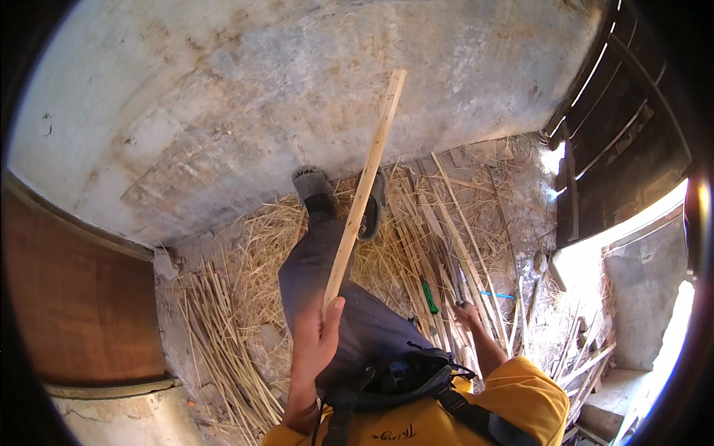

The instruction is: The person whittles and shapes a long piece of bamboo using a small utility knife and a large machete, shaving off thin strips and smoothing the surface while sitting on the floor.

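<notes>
A long, flat strip of pale bamboo or wood [364, 186] rises from my left hand [316, 338], which is closed round its lower end. The strip slants up and a little to the right, in front of my legs and the wall. My right hand [468, 316] reaches down to the right, among several long strips [465, 256] lying on the ground. Its fingers are curled, and a small dark thing shows at their tips, too small to name. Just left of that hand lies a green object shaped like a handle [429, 297].
A stained concrete wall [297, 89] stands ahead, close to my shoes [312, 183]. Straw and shavings [256, 234] cover the ground. At left lies a bundle of thin strips [227, 342] near a brown panel [82, 297]. A blue stick-like piece [497, 295] lies right of my right hand.
</notes>
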